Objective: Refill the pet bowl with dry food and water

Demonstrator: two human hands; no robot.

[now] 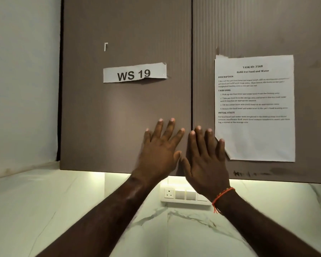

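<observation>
Hands raised flat against two brown ribbed wall-cupboard doors, with the vertical seam between the doors (192, 80) as landmark. Left hand (160, 151), fingers spread wide and holding nothing, lies on the left door (119, 117) just beside the seam. Right hand (205, 158), likewise open and empty, with an orange thread bracelet (223, 195) at the wrist, lies on the right door (248, 34) just across the seam, its little finger touching the lower corner of a white printed task sheet (254, 108). A white paper label reading "WS 19" (134, 72) hangs left of the seam; a white socket and switch plate (185, 196) sits below it on the marble-patterned wall. Pet bowl, dry food and water are not in view, so their appearance cannot be told. Likely risks: no handle shows, so fingers may slip or be pinched at the seam, and the right hand may tear the sheet loose
</observation>
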